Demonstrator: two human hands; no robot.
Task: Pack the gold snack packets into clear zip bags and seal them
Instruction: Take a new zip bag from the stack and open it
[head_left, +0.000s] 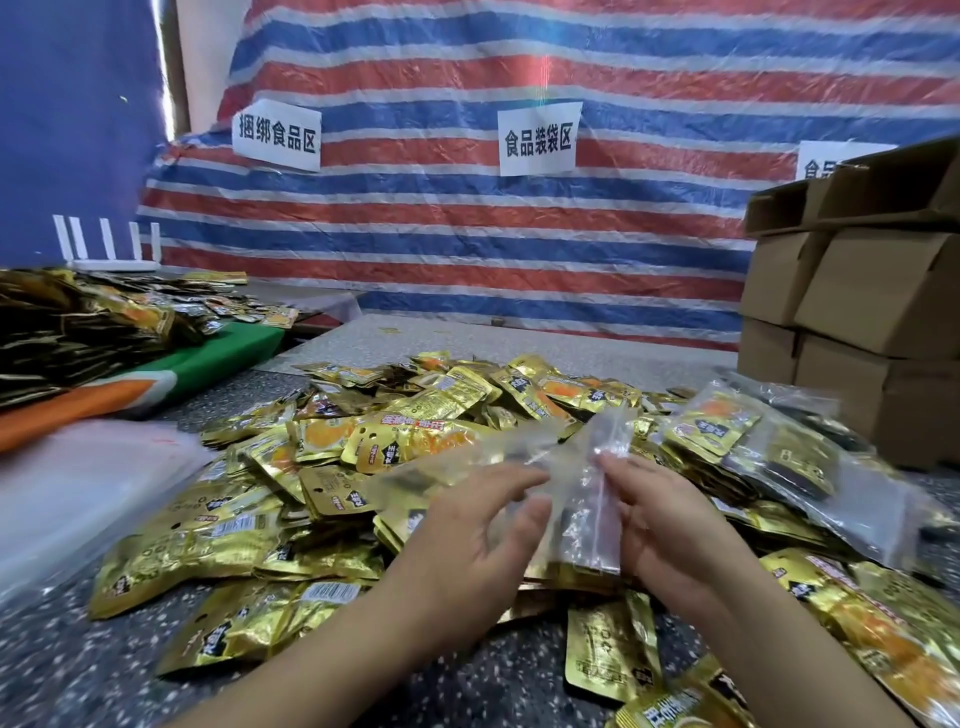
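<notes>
Both forearms reach in from six o'clock and meet over the heap of packets (415, 447) on the speckled table (78, 660). Between the hands a clear zip bag (587, 493) stands nearly upright, its long axis running from about one o'clock down to six, its red zip line along the right edge. The right hand (660, 525) is nearer that zip edge; its fingers curl in and pinch the bag's side, thumb tip near the top. The left hand (488, 525) has loosely bent fingers spread against the bag's left face, seeming to pull the film apart; blur hides whether it truly grips. I cannot tell if the bag holds anything yet. Judging by this, the mouth is being opened, and the closest loose packets lie at nine o'clock of the left fingers. Filled bags (769, 457) lie at three o'clock, cartons (852, 312) behind them.
</notes>
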